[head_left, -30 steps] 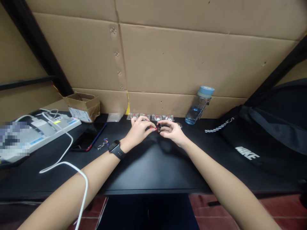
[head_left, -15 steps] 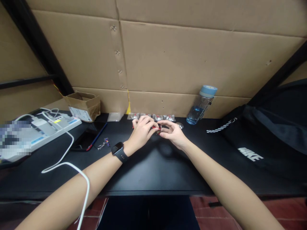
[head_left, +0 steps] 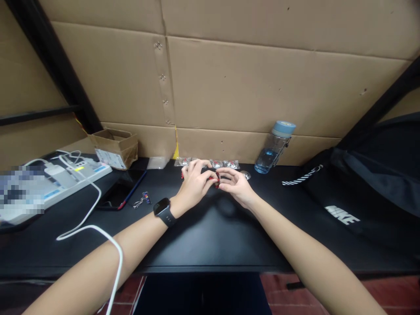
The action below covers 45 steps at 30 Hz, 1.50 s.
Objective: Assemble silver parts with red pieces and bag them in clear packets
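- A small round thing [head_left: 217, 180], red and dark, is up between the two hands, above the desk [head_left: 210, 245].
- The left hand [head_left: 196, 182] has its fingers close together, pinching the red part on the near left side of it. More red [head_left: 182, 174] peeks out past this hand; I cannot tell if it is the same piece.
- The right hand [head_left: 239, 187] has its thumb and fingers curled in a narrow grip on the other edge.
- The hands hide most of the thing. It looks held by the fingertips only, so a slip or a hard push could make it pop out and drop.
- A shiny round piece [head_left: 245, 175] lies just beside the right hand. A bump from that hand could knock it away.
- Behind the hands is a row of little clear packets [head_left: 216, 164]. A stray knuckle could push them about.
- A white cord [head_left: 118, 258] crosses over the left arm in this view. If the arm lifts, it could catch and tug the cord.
- Farther right, a water bottle [head_left: 272, 151] stands well apart from the hands.
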{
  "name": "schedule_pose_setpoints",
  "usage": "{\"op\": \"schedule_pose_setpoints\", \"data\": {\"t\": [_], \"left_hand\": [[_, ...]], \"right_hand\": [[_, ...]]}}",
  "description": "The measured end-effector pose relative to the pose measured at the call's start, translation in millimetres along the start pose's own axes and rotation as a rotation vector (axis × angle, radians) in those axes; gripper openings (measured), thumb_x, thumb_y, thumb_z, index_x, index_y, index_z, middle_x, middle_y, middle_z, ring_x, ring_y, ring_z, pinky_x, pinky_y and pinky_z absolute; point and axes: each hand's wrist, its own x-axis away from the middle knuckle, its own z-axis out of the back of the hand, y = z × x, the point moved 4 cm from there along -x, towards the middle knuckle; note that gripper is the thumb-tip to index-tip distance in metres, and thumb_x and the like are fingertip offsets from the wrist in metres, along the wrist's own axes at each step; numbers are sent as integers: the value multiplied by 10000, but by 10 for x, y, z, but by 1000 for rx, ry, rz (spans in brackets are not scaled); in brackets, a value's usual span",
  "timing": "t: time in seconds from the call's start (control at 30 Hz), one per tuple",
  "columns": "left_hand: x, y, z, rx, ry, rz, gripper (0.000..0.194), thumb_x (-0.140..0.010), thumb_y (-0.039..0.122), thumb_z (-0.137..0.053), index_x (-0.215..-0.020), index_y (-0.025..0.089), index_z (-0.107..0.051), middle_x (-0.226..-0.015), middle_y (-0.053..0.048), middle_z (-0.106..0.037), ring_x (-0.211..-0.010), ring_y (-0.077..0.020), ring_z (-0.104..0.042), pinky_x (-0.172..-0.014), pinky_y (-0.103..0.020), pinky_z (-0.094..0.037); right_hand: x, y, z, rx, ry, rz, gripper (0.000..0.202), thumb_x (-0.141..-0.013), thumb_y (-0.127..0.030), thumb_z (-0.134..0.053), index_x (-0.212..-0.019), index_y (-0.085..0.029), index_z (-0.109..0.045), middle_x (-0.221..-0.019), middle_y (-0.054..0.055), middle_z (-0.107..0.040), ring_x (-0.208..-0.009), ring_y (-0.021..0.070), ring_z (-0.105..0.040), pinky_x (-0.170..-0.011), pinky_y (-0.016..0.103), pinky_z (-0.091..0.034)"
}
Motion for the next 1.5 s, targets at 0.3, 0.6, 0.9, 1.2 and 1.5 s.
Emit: {"op": "schedule_pose_setpoints", "data": {"t": [0.3,0.6,0.9,1.2,1.5], "left_hand": [[14,-62,-70,18,28,8,94,-924,301,-639,-918,264,-725,-1234,-88,-584,-1212,-312,-436,-960,-489,-316],[1,-68,-71,79,19,18,110,-935,310,-626,-909,262,-722,-1212,-76,-583,-1205,-292,-449,-979,-469,-320],[29,-79,-124,23,-8,-40,103,-931,329,-643,-916,278,-730,-1208,-79,-596,-1213,-299,-446,-948,-469,-321],[37,-52,-146,19,-43,-28,76,-916,312,-651,-942,262,-701,-1210,-75,-595,-1215,-297,-457,-953,-463,-321],[21,-57,-140,93,-136,-12,247,-885,399,-633,-1101,281,-651,-1265,-46,-601,-1212,-285,-472,-948,-430,-336]], "right_hand": [[-5,-7,1,68,49,1,403,-604,-281,-917,-928,-208,-690,-1082,62,-739,-946,231,-735,-900,407,-591],[-19,-79,54,216,40,48,229,-727,-394,-833,-811,-187,-780,-1125,91,-738,-871,204,-721,-857,376,-589],[-27,-156,30,623,-61,198,191,-877,-379,-681,-941,-242,-798,-1077,76,-737,-991,240,-703,-879,394,-575],[5,-256,-27,905,-62,328,122,-864,-205,-628,-816,-211,-741,-1050,71,-689,-917,194,-675,-745,304,-542],[22,-242,11,1120,-54,397,64,-807,-171,-657,-756,-202,-678,-1111,72,-638,-1063,229,-623,-956,382,-492]]}}
